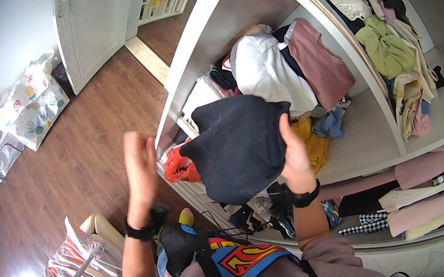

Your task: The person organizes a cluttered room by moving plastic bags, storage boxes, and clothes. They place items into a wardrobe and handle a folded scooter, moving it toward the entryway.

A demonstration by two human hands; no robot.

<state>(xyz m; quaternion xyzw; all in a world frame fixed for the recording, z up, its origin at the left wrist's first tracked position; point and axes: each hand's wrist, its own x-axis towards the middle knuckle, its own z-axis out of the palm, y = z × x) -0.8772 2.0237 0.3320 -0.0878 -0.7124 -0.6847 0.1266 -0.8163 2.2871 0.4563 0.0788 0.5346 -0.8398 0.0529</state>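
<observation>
My right hand (296, 150) grips the right edge of a folded dark navy garment (241, 148), thumb on top and the fingers hidden beneath. The cloth is held up in front of an open wardrobe. To its left my left hand (141, 165) is raised apart from the cloth, slightly blurred, with nothing visible in it; its fingers are bent and seen edge-on. Behind the garment, a white garment (268, 71) and a dusty pink top (319, 62) lie on a pile in the wardrobe compartment. A mustard yellow garment (312, 143) and a blue denim piece (329, 124) lie below them.
An upright divider (337, 35) separates the pile from stacked clothes with a green garment (385, 47). Hanging clothes (430, 196) show under the shelf. A red plastic bag (179, 166) sits at the wardrobe's left edge. A fruit-print storage bag (33, 104) stands near the white door (92, 32).
</observation>
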